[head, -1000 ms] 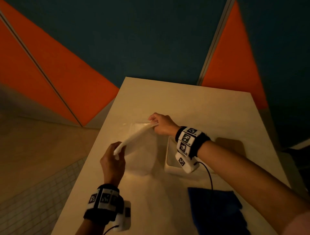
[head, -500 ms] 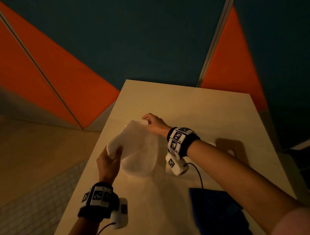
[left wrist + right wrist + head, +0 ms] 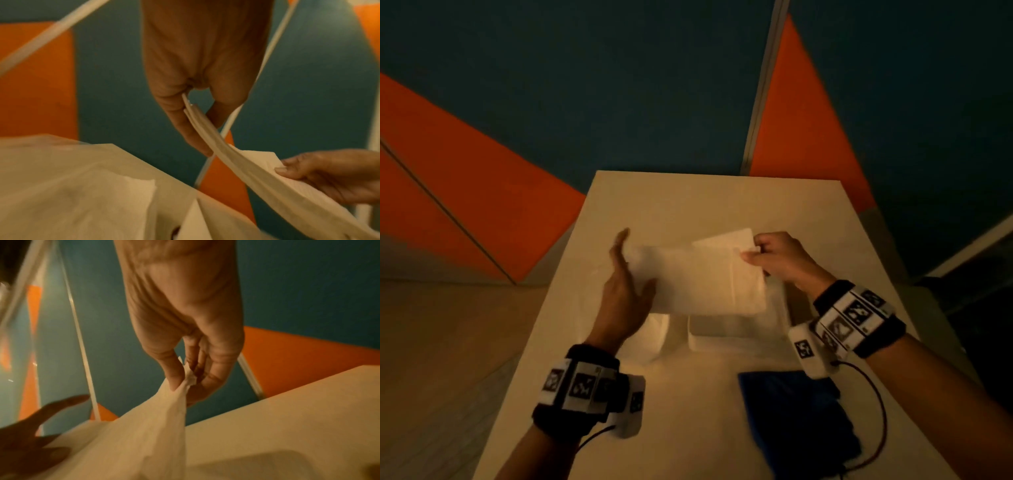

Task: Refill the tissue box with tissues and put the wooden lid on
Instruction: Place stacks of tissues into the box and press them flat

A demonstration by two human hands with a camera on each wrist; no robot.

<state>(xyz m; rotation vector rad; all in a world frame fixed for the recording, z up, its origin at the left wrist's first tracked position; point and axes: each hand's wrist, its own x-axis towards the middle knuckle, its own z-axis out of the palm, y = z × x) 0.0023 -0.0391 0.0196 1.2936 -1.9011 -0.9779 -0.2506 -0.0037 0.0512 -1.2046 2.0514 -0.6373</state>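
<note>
Head view: both hands hold the tissues (image 3: 698, 277) above the box (image 3: 736, 334) on the surface (image 3: 688, 428); what the box contains is hidden.

Left wrist: left hand (image 3: 197, 68) clasps the stack's end between thumb and straight fingers.

Right wrist: right hand (image 3: 185, 321) pinches its end.

A flat white stack of tissues (image 3: 705, 281) hangs level in the air above the open white tissue box (image 3: 736, 334) on the bench (image 3: 688, 411). A brown wooden lid (image 3: 799, 299) lies just right of the box.
</note>
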